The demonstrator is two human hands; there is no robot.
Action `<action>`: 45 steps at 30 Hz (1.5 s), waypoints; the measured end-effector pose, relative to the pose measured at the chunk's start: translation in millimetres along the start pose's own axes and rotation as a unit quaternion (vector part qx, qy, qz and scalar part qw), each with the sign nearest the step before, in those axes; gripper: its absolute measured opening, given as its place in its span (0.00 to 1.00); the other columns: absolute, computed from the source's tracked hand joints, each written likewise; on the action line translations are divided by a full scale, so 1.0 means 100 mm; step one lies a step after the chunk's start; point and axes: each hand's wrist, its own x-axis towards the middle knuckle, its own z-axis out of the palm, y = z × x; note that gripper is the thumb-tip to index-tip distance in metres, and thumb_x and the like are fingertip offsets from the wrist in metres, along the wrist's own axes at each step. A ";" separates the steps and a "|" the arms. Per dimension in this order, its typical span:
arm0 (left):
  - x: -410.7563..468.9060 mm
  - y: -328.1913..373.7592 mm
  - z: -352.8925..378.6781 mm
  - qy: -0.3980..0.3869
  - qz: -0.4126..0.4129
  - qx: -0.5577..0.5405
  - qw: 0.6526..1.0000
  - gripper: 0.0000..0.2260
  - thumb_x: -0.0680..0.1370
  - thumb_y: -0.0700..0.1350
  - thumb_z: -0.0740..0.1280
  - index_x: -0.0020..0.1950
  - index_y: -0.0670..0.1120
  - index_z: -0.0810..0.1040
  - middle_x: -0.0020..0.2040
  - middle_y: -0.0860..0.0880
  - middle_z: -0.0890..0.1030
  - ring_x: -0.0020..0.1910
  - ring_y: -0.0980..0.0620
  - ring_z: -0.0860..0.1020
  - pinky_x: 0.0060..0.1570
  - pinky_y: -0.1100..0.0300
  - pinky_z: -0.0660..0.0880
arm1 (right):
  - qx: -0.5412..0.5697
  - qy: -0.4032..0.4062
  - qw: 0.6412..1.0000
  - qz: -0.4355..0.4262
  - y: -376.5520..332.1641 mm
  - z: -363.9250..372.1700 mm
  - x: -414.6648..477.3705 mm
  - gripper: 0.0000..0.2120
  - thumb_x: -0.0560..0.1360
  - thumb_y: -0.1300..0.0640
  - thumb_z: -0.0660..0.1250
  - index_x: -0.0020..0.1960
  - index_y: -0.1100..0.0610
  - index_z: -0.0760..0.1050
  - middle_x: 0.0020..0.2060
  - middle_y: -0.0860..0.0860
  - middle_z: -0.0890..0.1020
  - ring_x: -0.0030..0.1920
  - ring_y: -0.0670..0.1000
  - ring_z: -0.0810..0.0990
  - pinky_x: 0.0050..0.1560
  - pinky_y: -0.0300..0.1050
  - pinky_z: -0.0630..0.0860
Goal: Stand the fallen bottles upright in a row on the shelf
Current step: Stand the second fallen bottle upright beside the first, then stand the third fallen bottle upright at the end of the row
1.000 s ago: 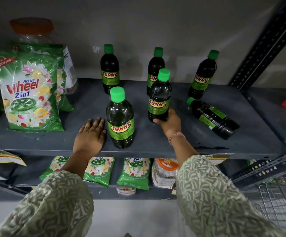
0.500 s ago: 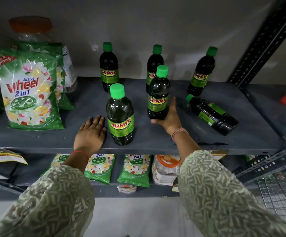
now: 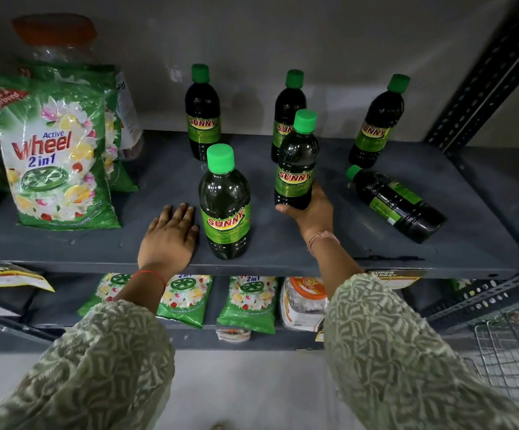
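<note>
Several dark bottles with green caps and "SUNNY" labels are on the grey shelf (image 3: pixel 283 243). Three stand at the back: left (image 3: pixel 202 119), middle (image 3: pixel 284 116), right (image 3: pixel 376 125). One upright bottle (image 3: pixel 224 209) stands near the front edge. My right hand (image 3: pixel 309 212) grips the base of another upright bottle (image 3: pixel 297 169) from behind and below. One bottle (image 3: pixel 397 203) lies on its side at the right, cap pointing left and back. My left hand (image 3: pixel 168 237) rests flat on the shelf, just left of the front bottle.
Green "Wheel" detergent bags (image 3: pixel 53 150) and an orange-lidded jar (image 3: pixel 56 35) fill the shelf's left. A black perforated upright (image 3: pixel 484 79) bounds the right. The lower shelf holds small green packets (image 3: pixel 245 302). A wire basket (image 3: pixel 512 361) is at the lower right.
My right hand stayed at the base of the middle bottle, loosening briefly and then closing on it again. My left hand has stayed flat on the shelf.
</note>
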 end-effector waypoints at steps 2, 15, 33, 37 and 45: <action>0.00 0.00 0.00 0.001 0.001 -0.003 1.000 0.22 0.80 0.49 0.50 0.74 0.47 0.56 0.76 0.48 0.57 0.76 0.46 0.52 0.74 0.51 0.51 | -0.008 -0.009 1.000 0.013 0.00 -0.01 -0.02 0.29 0.60 0.59 0.79 0.58 0.62 0.73 0.55 0.61 0.81 0.56 0.58 0.78 0.52 0.41 0.72; -0.22 0.13 0.00 -0.017 -0.002 -0.011 1.000 0.23 0.80 0.49 0.48 0.74 0.44 0.52 0.77 0.46 0.53 0.76 0.44 0.50 0.75 0.50 0.48 | -0.035 -0.020 0.999 0.008 0.16 -0.26 -0.95 0.26 0.58 0.49 0.78 0.53 0.56 0.76 0.49 0.56 0.82 0.54 0.58 0.77 0.54 0.52 0.76; -0.34 0.27 0.09 0.043 -0.007 -0.015 0.999 0.22 0.79 0.45 0.51 0.73 0.42 0.57 0.76 0.44 0.59 0.75 0.43 0.54 0.74 0.48 0.52 | -0.345 0.152 0.916 -0.135 0.12 -0.78 -0.58 0.27 0.72 0.62 0.59 0.71 0.62 0.59 0.75 0.62 0.55 0.74 0.64 0.52 0.74 0.56 0.49; -0.33 0.27 0.11 0.047 -0.019 -0.008 0.999 0.22 0.79 0.46 0.49 0.73 0.43 0.57 0.76 0.44 0.60 0.75 0.44 0.55 0.74 0.48 0.52 | -0.489 0.050 0.871 0.012 0.10 -1.10 -0.09 0.37 0.72 0.56 0.64 0.73 0.63 0.47 0.75 0.63 0.47 0.74 0.67 0.44 0.74 0.59 0.43; -0.29 0.31 0.12 0.064 -0.031 0.000 0.997 0.29 0.72 0.49 0.46 0.72 0.44 0.60 0.75 0.44 0.62 0.75 0.43 0.57 0.73 0.48 0.55 | -0.516 0.049 0.853 0.055 0.14 -1.29 0.31 0.23 0.67 0.57 0.70 0.60 0.55 0.68 0.56 0.64 0.77 0.63 0.64 0.65 0.61 0.50 0.62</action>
